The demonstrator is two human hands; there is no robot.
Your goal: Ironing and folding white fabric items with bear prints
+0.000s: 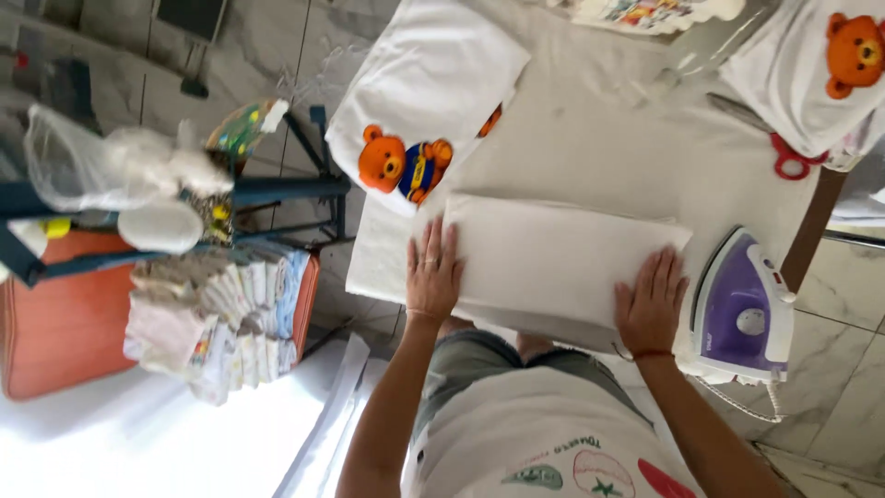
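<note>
On the table, flat open fingers of both hands (433, 272) (651, 302) press folded white cloth (553, 258); iron (742, 309) beside.

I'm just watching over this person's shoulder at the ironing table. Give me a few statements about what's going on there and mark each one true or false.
1. Both hands lie flat on the folded white cloth. True: the left hand presses its left end, the right hand its right end.
2. The right hand grips the iron. False: the purple and white iron stands beside that hand, unheld.
3. A white garment with an orange bear print lies beyond the folded cloth. True.
4. The scissors have blue handles. False: the scissors have red handles.
5. The stack of folded clothes sits on the ironing table. False: the stack rests on an orange seat off to the side.
</note>
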